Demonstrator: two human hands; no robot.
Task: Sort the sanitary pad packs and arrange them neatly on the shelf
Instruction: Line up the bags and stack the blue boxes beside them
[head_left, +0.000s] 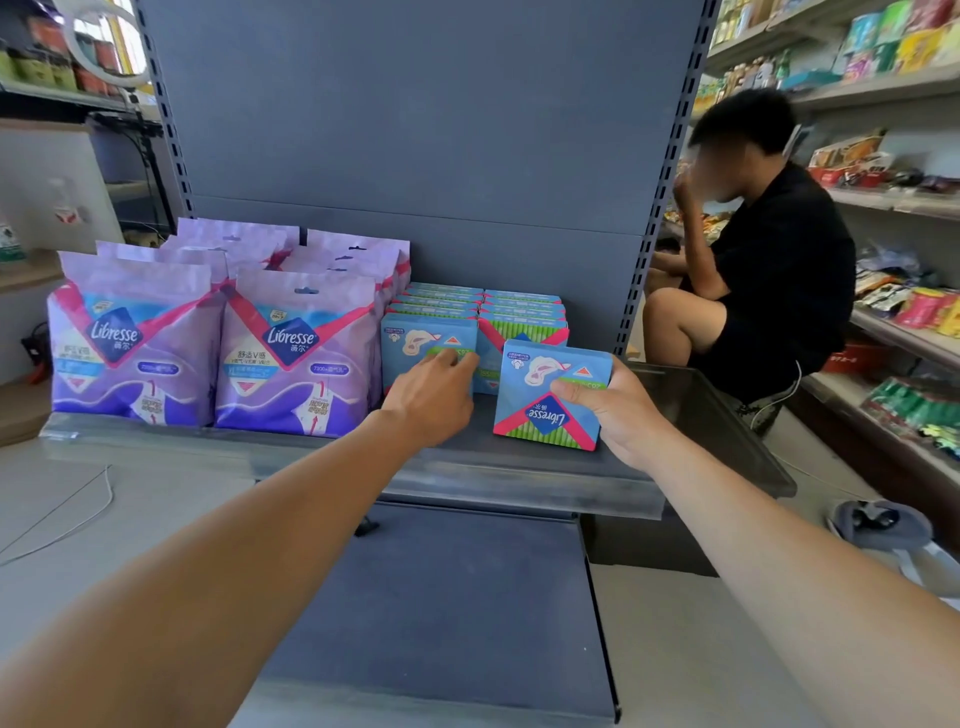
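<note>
- A grey back panel (415, 130) rises at the far side, between two slotted uprights (670, 156).
- A pale floor (130, 519) spreads near and left, with a thin cable (78, 514) trailing across it.
- Stocked shelves (883, 83) of bright packets line the right wall.
- A person (769, 270) in black crouches at the right.
- A ring light (104, 41) stands far left, before more shelving (47, 67).
- A slipper (878, 519) lies on the floor, near right.
</note>
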